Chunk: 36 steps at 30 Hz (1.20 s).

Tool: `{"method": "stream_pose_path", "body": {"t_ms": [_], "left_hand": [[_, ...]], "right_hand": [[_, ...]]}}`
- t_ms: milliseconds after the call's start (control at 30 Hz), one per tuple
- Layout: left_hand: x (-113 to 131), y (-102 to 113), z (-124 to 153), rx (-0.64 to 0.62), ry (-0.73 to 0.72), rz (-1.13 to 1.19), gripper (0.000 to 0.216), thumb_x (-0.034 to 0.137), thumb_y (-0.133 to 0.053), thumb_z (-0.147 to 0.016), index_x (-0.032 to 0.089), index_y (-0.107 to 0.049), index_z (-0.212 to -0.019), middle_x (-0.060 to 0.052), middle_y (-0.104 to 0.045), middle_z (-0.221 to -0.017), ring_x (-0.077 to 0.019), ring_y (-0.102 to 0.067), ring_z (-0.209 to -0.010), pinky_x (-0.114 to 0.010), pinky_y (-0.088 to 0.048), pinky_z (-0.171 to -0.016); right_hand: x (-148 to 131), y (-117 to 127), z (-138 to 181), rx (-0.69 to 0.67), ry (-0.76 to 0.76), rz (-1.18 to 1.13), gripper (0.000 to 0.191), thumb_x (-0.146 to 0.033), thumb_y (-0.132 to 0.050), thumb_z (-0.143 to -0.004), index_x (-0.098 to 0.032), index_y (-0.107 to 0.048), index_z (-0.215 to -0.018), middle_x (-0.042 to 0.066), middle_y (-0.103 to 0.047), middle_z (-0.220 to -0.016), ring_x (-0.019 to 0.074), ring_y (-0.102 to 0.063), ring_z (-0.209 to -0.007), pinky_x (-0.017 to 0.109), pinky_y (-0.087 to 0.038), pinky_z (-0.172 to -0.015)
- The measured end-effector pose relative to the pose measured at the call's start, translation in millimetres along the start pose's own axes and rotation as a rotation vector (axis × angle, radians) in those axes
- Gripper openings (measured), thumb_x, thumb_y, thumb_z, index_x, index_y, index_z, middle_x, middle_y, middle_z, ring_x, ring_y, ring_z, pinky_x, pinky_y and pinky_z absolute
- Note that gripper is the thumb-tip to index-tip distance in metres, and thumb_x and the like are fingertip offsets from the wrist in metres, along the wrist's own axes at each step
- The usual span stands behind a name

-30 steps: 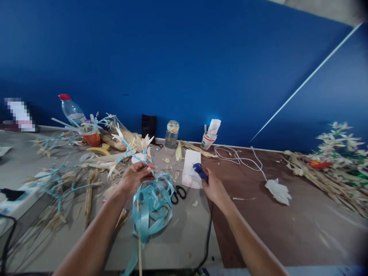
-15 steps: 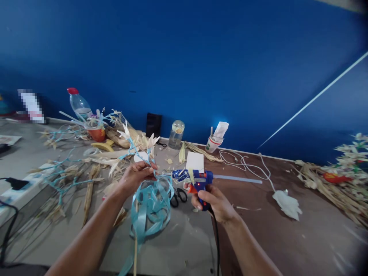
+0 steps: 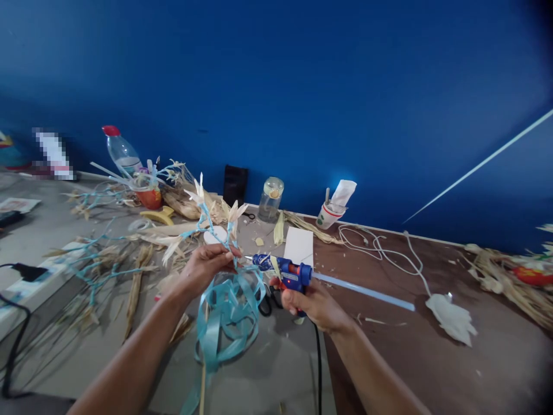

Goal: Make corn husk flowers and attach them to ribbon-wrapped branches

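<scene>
My left hand (image 3: 211, 266) pinches the blue-wrapped stem of a branch with pale husk flowers (image 3: 207, 216). From that stem a tangle of light blue ribbon (image 3: 227, 323) hangs down over the grey tabletop. My right hand (image 3: 309, 302) grips a blue hot glue gun (image 3: 283, 270), its fingers round the handle and orange trigger. The gun's nozzle points left, close to the stem beside my left fingertips; whether it touches I cannot tell. A long clear glue stick (image 3: 365, 293) juts from the gun's back. Black scissors (image 3: 265, 305) lie partly hidden under the gun.
Blue-wrapped twigs (image 3: 93, 276) and a white power strip (image 3: 43, 282) lie on the left. Behind stand a red-capped bottle (image 3: 123, 153), a red cup (image 3: 149, 197), a glass jar (image 3: 271, 200) and a paper cup (image 3: 332, 213). A white cable (image 3: 380, 251) crosses the brown surface.
The glue gun has shifted left and tilted, bringing its nozzle nearer the stem, while the glue stick's back end has dropped. My left hand keeps its hold. The whole view has shifted slightly.
</scene>
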<state>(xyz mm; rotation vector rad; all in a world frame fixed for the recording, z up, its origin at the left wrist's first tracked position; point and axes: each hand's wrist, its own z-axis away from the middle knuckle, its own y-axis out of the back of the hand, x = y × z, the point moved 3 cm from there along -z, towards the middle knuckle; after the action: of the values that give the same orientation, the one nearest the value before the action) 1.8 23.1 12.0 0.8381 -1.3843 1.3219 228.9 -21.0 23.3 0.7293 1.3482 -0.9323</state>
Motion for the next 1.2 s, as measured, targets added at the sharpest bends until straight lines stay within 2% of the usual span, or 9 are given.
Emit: {"method": "stream_pose_path", "body": {"t_ms": [133, 300, 667, 967, 1200], "left_hand": [[0.3, -0.9, 0.6, 0.012, -0.009, 0.039, 0.021, 0.032, -0.072, -0.067, 0.014, -0.072, -0.078, -0.008, -0.071, -0.073, -0.0185, -0.066, -0.064, -0.03, -0.053, -0.065], [0.3, -3.0, 0.6, 0.019, -0.014, 0.031, 0.021, 0.031, -0.072, -0.066, 0.013, -0.073, -0.076, -0.009, -0.072, -0.078, -0.0185, -0.066, -0.065, -0.03, -0.053, -0.066], [-2.8, -0.6, 0.0, -0.026, -0.022, 0.006, 0.018, 0.03, -0.069, -0.07, 0.015, -0.073, -0.08, -0.008, -0.072, -0.079, -0.0175, -0.066, -0.069, -0.029, -0.051, -0.071], [-2.0, -0.2, 0.9, -0.008, -0.044, -0.109, 0.022, 0.034, -0.069, -0.07, 0.016, -0.074, -0.082, -0.008, -0.072, -0.081, -0.0191, -0.067, -0.07, -0.031, -0.052, -0.072], [-2.2, -0.1, 0.2, -0.012, -0.037, -0.134, 0.022, 0.034, -0.068, -0.072, 0.016, -0.074, -0.084, -0.007, -0.072, -0.08, -0.0185, -0.066, -0.071, -0.03, -0.052, -0.072]], "right_hand": [[2.3, -1.1, -1.1, -0.047, -0.009, 0.026, 0.042, -0.05, -0.063, -0.076, -0.016, -0.061, -0.101, -0.003, -0.047, -0.062, 0.007, -0.038, -0.052, 0.023, -0.033, -0.052], [2.9, -1.9, -3.7, -0.062, -0.032, 0.099, 0.05, -0.055, -0.062, -0.074, -0.016, -0.061, -0.104, 0.0, -0.051, -0.068, 0.0081, -0.039, -0.053, 0.024, -0.034, -0.051], [2.0, -5.6, -6.2, -0.052, -0.03, 0.125, 0.043, -0.052, -0.061, -0.077, -0.016, -0.06, -0.101, -0.002, -0.048, -0.062, 0.0083, -0.039, -0.053, 0.023, -0.034, -0.051], [-9.8, -11.1, -4.0, -0.079, -0.012, 0.224, 0.038, -0.053, -0.055, -0.08, -0.016, -0.056, -0.089, -0.004, -0.046, -0.059, 0.0081, -0.041, -0.051, 0.022, -0.036, -0.049], [-8.9, -12.2, -1.7, -0.05, -0.013, 0.283, 0.037, -0.053, -0.053, -0.082, -0.016, -0.055, -0.081, -0.003, -0.048, -0.058, 0.0087, -0.044, -0.051, 0.022, -0.037, -0.049]]}}
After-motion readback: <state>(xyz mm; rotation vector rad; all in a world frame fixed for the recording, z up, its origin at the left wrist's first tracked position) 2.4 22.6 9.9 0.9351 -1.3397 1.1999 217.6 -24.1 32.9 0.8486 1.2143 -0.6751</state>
